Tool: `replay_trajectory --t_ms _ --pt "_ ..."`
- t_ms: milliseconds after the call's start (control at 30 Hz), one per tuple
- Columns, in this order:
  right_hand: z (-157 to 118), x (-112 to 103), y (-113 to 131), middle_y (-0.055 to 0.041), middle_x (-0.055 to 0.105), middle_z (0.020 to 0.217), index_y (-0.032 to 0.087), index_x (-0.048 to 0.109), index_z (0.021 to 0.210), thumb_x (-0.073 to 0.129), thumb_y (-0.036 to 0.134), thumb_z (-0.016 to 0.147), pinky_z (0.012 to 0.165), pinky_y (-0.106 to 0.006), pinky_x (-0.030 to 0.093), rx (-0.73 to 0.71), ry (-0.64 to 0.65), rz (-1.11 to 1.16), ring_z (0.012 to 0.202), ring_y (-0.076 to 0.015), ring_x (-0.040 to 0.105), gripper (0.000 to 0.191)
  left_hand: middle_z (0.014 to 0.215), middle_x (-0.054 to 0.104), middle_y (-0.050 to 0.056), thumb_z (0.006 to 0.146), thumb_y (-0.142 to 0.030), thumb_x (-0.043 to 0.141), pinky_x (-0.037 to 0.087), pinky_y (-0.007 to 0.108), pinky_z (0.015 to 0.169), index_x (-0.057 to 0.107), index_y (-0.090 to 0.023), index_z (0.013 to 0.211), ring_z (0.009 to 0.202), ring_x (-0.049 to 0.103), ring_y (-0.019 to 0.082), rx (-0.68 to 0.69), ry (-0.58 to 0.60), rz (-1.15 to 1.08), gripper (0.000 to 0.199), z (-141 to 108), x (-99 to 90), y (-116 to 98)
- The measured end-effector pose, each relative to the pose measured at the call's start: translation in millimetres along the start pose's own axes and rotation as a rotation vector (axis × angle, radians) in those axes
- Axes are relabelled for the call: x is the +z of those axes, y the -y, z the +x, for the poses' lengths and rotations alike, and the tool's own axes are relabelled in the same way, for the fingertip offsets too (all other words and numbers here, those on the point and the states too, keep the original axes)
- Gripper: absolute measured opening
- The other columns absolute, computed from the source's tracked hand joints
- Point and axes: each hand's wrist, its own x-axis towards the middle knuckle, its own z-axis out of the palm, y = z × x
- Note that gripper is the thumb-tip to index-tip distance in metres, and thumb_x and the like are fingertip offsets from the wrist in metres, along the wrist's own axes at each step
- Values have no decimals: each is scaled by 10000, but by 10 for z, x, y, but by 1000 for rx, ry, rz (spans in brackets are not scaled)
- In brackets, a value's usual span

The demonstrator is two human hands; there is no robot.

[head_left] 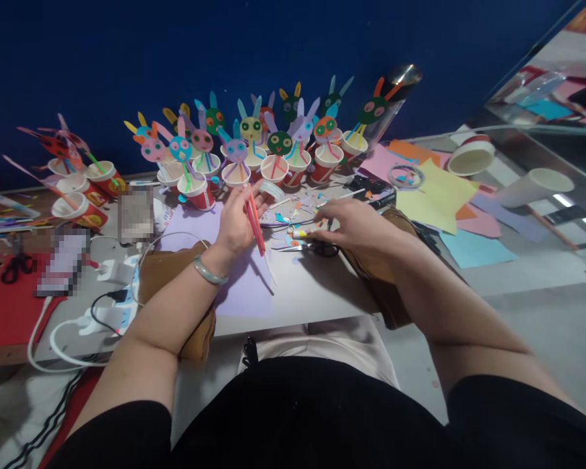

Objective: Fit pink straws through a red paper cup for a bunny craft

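My left hand [236, 223], a bangle on its wrist, is closed on a bundle of long pink-red strips [256, 228] that point down toward me. A pale tape-like ring [272, 190] shows at its fingertips; I cannot tell whether the hand holds it. My right hand [340, 223] is low over the table, palm down, with thumb and fingers apart. At its thumb lies a small white and yellow tube [299, 233], perhaps touched. Scissors [326, 248] with black handles lie just under that hand. Small paper scraps [293, 212] are scattered between my hands.
Paper cups [195, 191] with colourful rabbit-faced figures [237, 151] stand along the blue wall. Coloured paper sheets [439, 195] and a white cup [537, 187] lie at right. A power strip [127, 296], cables and a blurred phone-like object [64, 262] are at left.
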Motion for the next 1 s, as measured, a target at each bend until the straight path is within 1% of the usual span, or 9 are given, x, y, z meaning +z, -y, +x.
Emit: replay_trajectory --t_ms 100,200,367,533,600,667,800,867,1000 --pt "217 -5 120 -77 737 987 185 729 1100 723 415 883 814 -349 499 -46 -308 362 858 -211 639 316 1214 769 57 974 -218 577 447 467 1207 496 -222 867 1259 704 220 -7 69 21 134 -48 21 45" --pt "433 79 200 -53 709 981 206 724 1125 793 488 829 803 -335 489 -103 -439 599 827 -185 594 414 1258 748 39 957 -213 660 426 424 1224 514 -218 853 1281 678 201 46 129 50 180 -93 19 95" --pt "604 251 198 -55 682 916 232 732 1010 730 547 883 840 -369 485 -188 -481 578 839 -206 587 339 1497 633 33 913 -242 759 372 401 1250 548 -210 832 1344 615 206 101 214 166 229 -161 -43 157" --pt "581 338 164 -53 663 843 224 680 848 649 477 957 827 -378 466 -231 -567 527 783 -200 577 278 1601 550 24 913 -264 765 365 386 1250 575 -217 854 1393 575 229 90 203 251 204 -218 -47 165" --pt "551 346 152 -47 660 847 218 669 867 642 454 962 797 -356 464 -223 -589 542 762 -184 572 255 1610 540 30 912 -251 766 365 400 1259 590 -219 875 1393 582 232 50 149 209 183 -229 -25 164" --pt "521 346 132 -40 664 886 216 676 974 664 460 943 775 -334 467 -193 -582 555 752 -170 572 245 1622 524 31 918 -244 758 368 412 1270 612 -228 932 1397 586 231 24 110 171 148 -241 0 166" --pt "488 358 74 -39 667 952 228 662 1199 716 483 888 809 -342 482 -192 -502 477 769 -173 581 406 1641 499 26 931 -249 744 382 418 1275 637 -250 1030 1434 565 239 21 100 165 146 -279 37 179" --pt "491 382 51 -48 664 945 232 683 1177 684 481 913 832 -363 481 -228 -497 407 787 -186 587 362 1650 488 23 938 -253 734 387 421 1276 640 -256 1046 1441 558 237 15 96 171 143 -298 45 186" --pt "502 436 52 -67 665 929 236 716 996 596 476 989 850 -393 474 -265 -555 356 821 -203 597 268 1658 477 20 941 -225 726 380 412 1278 636 -249 1016 1438 555 228 17 95 183 120 -318 58 190"
